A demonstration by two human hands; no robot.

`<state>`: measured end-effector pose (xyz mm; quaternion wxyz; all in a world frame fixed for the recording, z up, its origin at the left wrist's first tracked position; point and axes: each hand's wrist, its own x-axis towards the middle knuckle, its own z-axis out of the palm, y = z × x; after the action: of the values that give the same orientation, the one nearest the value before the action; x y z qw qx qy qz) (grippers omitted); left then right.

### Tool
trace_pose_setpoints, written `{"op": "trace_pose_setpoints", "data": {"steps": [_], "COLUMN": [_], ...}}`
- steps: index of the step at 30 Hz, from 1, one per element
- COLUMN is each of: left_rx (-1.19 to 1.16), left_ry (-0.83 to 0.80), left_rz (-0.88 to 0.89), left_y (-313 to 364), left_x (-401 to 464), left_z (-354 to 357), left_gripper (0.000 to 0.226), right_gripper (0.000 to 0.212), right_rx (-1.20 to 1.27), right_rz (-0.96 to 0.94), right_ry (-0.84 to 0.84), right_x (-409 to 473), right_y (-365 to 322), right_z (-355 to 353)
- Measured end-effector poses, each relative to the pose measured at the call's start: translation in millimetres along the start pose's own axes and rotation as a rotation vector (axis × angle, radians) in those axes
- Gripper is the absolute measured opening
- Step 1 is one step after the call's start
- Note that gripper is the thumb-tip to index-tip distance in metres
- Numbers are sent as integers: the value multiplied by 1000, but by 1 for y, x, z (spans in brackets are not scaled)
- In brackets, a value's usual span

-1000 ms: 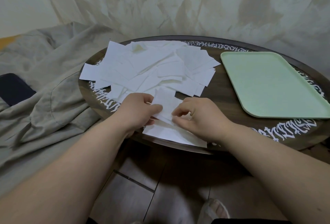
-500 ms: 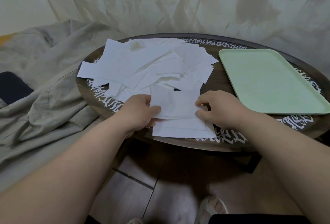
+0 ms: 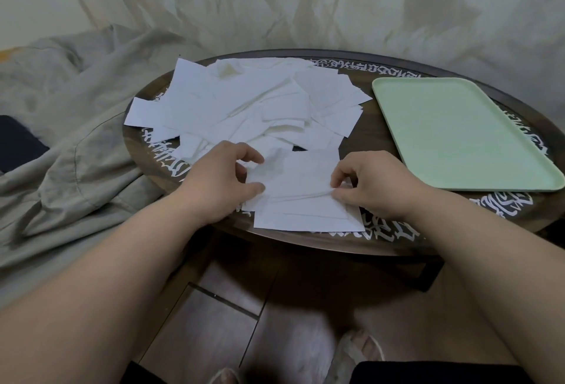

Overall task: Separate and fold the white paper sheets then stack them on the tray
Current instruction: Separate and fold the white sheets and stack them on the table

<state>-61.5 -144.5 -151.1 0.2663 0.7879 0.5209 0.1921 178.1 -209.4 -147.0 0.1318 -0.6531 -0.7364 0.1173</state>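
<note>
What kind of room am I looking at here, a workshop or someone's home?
Most likely a home living space, not a workshop. A low dark round table with white lettering stands on tile floor, a rumpled grey fabric cover lies at its left, and a slippered foot shows below.

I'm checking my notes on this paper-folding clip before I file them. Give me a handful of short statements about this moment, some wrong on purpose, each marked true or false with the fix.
1. The green tray holds a stack of folded sheets. False: no paper lies on it yet.
2. Both hands pinch the same white sheet near the table's front edge. True: the left hand holds its left side, the right hand its right side.
3. The loose paper pile lies to the left of the tray. True.
4. The tray sits on the floor. False: it rests on the dark round table.
5. The grey cloth covers the paper pile. False: it lies beside the table, on the left.
</note>
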Motion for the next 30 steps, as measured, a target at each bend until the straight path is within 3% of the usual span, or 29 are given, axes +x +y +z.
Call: {"op": "trace_pose_setpoints", "data": {"steps": [3, 9, 16, 22, 27, 30], "left_rx": [59, 105, 238, 394, 270, 245], "left_ry": [-52, -1, -123, -146, -12, -15], "left_rz": [43, 111, 85, 85, 105, 119], "left_y": [0, 3, 5, 1, -14, -16], "left_x": [-1, -3, -4, -4, -14, -12], "left_z": [0, -2, 3, -12, -4, -2], "left_gripper": [37, 63, 25, 23, 18, 17], "right_gripper": [9, 12, 10, 12, 13, 14], "right_rx": [9, 57, 54, 24, 15, 30], "right_rz": [19, 57, 39, 24, 54, 79], "right_ry": [25, 63, 51, -18, 29, 68], "right_x": [-2, -4, -1, 2, 1, 0], "right_y": [0, -1, -1, -5, -4, -6], "right_z": [-1, 1, 4, 4, 4, 5]}}
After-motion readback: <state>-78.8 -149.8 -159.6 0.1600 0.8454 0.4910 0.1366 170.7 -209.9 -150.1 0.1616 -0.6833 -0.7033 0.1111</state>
